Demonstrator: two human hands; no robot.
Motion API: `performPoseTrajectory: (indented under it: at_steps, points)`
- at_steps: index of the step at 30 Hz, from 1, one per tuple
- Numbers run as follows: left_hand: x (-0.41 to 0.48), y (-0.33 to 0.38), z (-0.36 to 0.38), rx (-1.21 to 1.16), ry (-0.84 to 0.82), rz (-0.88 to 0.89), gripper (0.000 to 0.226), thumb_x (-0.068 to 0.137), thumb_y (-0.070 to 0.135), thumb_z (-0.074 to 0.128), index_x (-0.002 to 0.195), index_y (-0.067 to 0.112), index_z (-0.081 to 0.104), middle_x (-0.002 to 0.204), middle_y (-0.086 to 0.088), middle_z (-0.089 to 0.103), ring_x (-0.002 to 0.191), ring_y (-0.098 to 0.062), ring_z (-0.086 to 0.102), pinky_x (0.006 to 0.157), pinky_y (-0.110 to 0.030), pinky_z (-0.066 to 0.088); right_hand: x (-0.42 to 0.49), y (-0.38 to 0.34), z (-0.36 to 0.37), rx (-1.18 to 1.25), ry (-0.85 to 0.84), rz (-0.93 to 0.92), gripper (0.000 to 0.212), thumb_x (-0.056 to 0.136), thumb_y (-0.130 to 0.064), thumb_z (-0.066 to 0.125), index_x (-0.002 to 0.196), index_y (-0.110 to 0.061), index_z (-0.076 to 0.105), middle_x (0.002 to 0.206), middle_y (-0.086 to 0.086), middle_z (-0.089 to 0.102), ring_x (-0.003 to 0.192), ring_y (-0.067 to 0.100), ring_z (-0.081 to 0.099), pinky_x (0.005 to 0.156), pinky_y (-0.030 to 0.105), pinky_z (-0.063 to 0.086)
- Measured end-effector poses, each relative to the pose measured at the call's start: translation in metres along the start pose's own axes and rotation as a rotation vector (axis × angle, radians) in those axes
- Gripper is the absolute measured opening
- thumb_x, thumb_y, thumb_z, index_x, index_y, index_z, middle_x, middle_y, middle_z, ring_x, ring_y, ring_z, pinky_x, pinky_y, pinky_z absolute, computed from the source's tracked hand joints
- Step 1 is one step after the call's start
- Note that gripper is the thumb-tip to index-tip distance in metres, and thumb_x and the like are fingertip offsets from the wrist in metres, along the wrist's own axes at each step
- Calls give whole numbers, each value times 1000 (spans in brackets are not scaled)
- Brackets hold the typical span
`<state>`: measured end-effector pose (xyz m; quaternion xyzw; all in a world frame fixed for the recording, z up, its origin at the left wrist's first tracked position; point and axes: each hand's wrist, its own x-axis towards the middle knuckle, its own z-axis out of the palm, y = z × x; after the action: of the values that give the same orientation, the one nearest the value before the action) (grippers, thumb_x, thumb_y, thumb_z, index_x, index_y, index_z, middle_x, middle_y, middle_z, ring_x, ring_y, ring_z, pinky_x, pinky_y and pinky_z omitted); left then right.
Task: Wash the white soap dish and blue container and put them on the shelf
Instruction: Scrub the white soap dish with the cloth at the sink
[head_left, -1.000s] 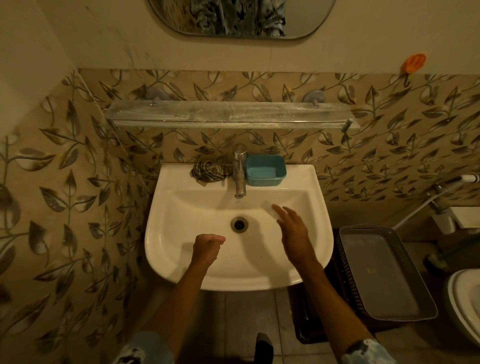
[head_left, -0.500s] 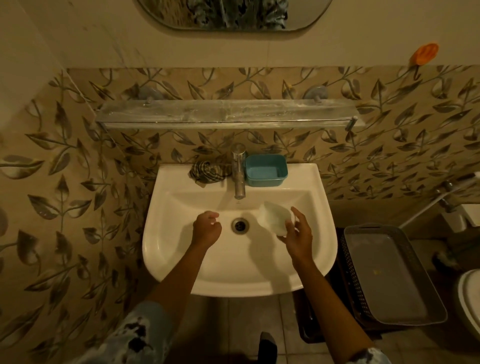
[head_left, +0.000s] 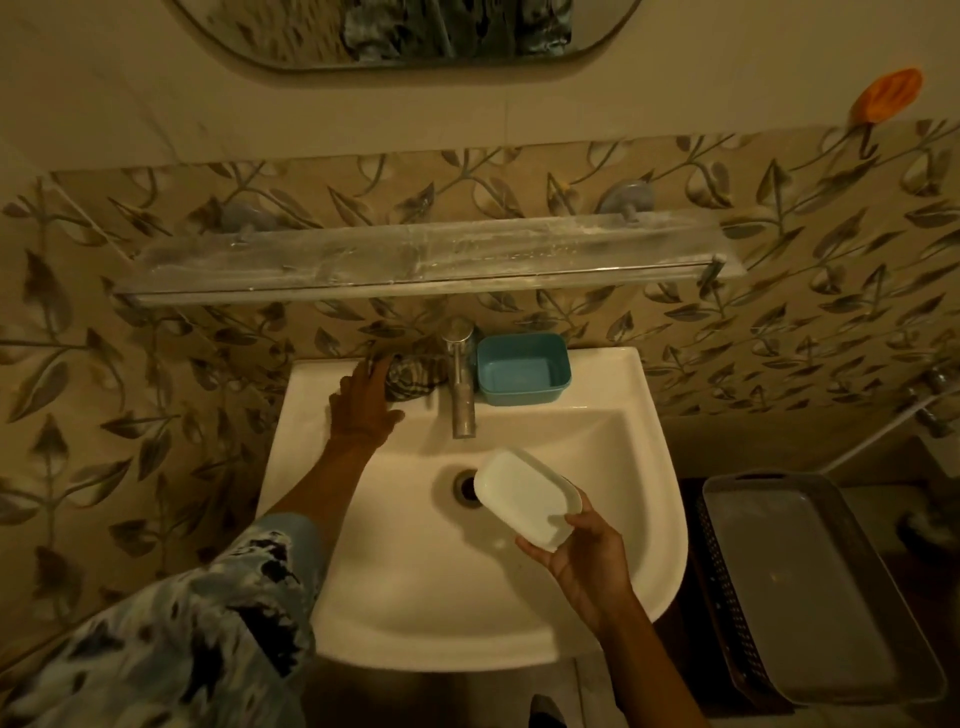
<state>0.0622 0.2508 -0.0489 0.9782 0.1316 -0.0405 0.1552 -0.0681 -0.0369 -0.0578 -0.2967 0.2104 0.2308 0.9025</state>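
Head view: right hand (head_left: 582, 561) holds the tilted soap dish (head_left: 524, 499) over the sink (head_left: 415, 597), fingers curled round it. Left hand (head_left: 363, 400), fingers straight, touches the cloth (head_left: 413, 376) left of the tap (head_left: 460, 384); the blue container (head_left: 522, 369) sits right of it.

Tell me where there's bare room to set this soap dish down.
The shelf above the tap is bare end to end. The sink basin in front of the drain is free. The back ledge is crowded: cloth, tap and blue container side by side, left hand at the cloth.
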Motion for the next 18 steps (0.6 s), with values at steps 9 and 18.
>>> performPoseTrajectory:
  at_steps: [9, 18]
  points:
    - [-2, -6, -15, -433, 349, -51, 43, 92, 34, 46, 115, 0, 56, 119, -25, 56, 111, -41, 50, 95, -50, 40, 13, -20, -14, 157, -159, 28, 63, 38, -8, 75, 100, -16, 66, 107, 15, 67, 106, 41, 57, 71, 50, 55]
    - [-103, 34, -52, -968, 501, 82, 15, 92, 38, 44, 105, 34, 50, 96, 9, 59, 82, -1, 60, 57, -10, 51, 21, -36, 7, 82, -313, 20, 95, 42, -12, 79, 132, -23, 51, 122, 13, 63, 105, 36, 63, 76, 50, 55]
